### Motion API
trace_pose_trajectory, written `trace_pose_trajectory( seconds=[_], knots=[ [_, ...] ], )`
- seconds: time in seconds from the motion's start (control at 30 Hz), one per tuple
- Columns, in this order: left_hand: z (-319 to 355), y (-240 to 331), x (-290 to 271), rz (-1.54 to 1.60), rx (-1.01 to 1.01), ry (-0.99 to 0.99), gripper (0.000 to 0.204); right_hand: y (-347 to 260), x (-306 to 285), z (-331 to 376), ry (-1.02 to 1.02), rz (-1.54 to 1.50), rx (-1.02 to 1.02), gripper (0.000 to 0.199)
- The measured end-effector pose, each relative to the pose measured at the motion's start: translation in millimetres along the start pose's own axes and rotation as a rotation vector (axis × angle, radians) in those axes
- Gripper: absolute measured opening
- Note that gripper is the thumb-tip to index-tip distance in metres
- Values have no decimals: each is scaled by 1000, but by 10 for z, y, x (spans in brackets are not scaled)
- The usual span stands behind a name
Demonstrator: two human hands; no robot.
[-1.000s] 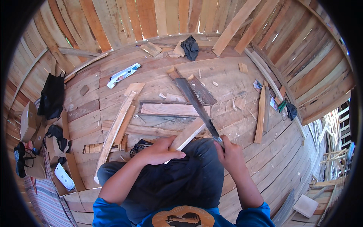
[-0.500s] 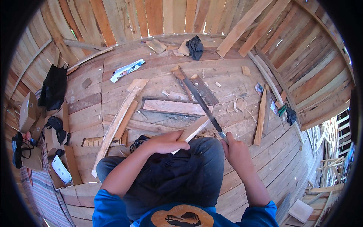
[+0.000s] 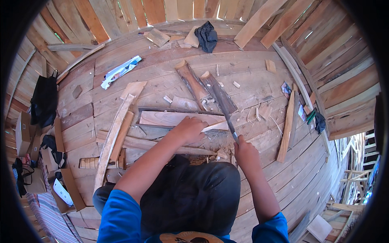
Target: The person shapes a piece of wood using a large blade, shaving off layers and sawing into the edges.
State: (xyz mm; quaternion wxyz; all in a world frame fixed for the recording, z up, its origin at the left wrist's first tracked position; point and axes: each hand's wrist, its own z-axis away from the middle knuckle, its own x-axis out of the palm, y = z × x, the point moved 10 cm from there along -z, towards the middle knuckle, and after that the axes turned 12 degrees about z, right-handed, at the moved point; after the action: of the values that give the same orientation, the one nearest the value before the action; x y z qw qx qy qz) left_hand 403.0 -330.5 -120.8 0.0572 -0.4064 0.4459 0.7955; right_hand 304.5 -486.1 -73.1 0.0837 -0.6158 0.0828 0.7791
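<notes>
At frame centre, the left hand pins a pale thin wood strip steady on the plank floor while the right hand grips a long dark-bladed knife angled against it.

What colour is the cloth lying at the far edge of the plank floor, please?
The cloth is black, seen best in the head view.

— How many blades are you working with?

— You hold one long dark machete, and your two hands, left hand and right hand, are both on the job.

— And wood on the plank floor?

— You have two bark-edged slabs lying side by side toward the far edge, one pale flat board just ahead of you, and one long curved pale strip to your left.

— Anything dark?

— One black bag at the left edge, and one black cloth at the far edge.
</notes>
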Motion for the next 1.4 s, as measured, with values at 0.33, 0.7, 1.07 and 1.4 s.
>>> trace_pose_trajectory(
  seconds=[0.33,0.7,1.07,1.4],
  knots=[
    [-149,-236,-19,-231,110,320,34,-31,281,-397,-45,-43,55,17],
    [392,-1020,-309,-247,-182,252,99,-45,283,-349,-56,-16,95,14],
    [548,-1472,-278,-223,-217,413,94,-121,222,-423,-56,16,92,23],
    [179,-781,-110,63,126,520,51,-266,215,-495,-30,43,55,22]
  ],
)
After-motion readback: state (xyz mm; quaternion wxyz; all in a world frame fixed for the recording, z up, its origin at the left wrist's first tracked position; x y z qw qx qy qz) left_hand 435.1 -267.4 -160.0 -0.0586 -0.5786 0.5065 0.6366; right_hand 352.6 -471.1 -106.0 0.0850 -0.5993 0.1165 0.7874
